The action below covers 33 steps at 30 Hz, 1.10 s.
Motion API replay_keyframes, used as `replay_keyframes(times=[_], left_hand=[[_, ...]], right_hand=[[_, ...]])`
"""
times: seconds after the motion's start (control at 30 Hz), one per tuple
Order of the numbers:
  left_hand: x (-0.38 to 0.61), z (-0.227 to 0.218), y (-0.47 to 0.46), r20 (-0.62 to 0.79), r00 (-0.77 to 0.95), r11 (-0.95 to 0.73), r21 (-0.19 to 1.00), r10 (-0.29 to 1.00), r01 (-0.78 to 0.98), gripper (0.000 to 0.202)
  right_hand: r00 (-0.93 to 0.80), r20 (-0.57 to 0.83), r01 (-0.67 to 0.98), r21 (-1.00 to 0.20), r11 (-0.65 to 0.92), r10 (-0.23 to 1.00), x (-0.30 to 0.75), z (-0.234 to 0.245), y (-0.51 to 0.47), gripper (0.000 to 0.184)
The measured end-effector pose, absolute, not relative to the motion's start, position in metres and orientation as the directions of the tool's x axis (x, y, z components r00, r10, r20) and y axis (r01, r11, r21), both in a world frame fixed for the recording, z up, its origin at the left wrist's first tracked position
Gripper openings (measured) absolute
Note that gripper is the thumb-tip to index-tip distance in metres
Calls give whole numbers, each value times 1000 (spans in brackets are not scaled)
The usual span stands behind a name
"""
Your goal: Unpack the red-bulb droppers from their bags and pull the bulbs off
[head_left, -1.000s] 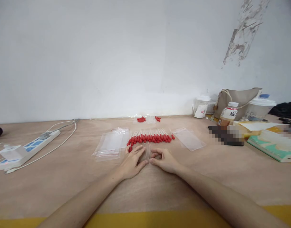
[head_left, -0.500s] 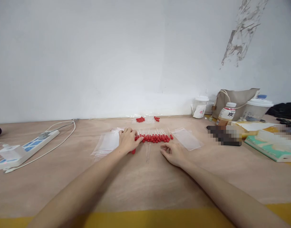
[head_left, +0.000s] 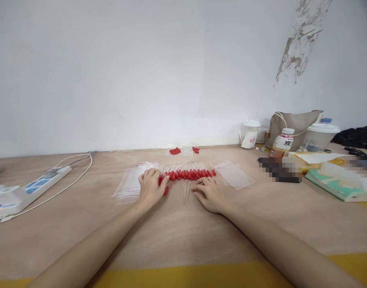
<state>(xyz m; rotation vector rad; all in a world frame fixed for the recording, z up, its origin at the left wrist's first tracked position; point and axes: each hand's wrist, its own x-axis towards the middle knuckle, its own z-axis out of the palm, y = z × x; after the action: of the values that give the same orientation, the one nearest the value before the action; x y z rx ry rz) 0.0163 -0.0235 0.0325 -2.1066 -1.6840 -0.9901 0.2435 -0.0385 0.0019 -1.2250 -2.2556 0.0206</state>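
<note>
A row of slim clear droppers with red rubber bulbs (head_left: 191,175) lies across the middle of the table, bulbs toward me. At the row's left end, my left hand (head_left: 152,185) is closed, with thumb and fingers around a red bulb that is partly hidden. Below its thumb lies a separate red bulb (head_left: 166,191). My right hand (head_left: 210,195) rests just below the row, its fingers loosely curved and apart with nothing seen between them. Beside its fingertips are a few clear thin tubes (head_left: 186,194) without bulbs.
Clear zip bags (head_left: 128,182) lie left of the row, another clear bag (head_left: 234,175) right. Behind it sit more red bulbs (head_left: 175,151) on plastic. A power strip (head_left: 36,190) is far left. A drink bottle (head_left: 282,143), cup (head_left: 250,134) and green-edged box (head_left: 336,182) stand right.
My left hand has shifted left and a little toward me, uncovering more of the row's left end. My right hand has moved slightly left, closer to the clear tubes. The view has shifted slightly.
</note>
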Motion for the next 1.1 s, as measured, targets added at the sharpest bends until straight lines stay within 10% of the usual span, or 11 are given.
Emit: replay_keyframes(times=[0.43,0.77,1.1], left_hand=[[-3,9,-55,653,291,-531,201,699,824,12],[6,11,-58,663,402,-639,153,632,754,13],[22,13,-55,605,586,-758,45,539,650,20]], right_hand=[[-284,632,609,-462,645,721,245,-3,-30,26],[-524,680,638,-86,766,513,239,-3,-40,30],[-589,670,564,-59,824,451,232,-5,-45,21]])
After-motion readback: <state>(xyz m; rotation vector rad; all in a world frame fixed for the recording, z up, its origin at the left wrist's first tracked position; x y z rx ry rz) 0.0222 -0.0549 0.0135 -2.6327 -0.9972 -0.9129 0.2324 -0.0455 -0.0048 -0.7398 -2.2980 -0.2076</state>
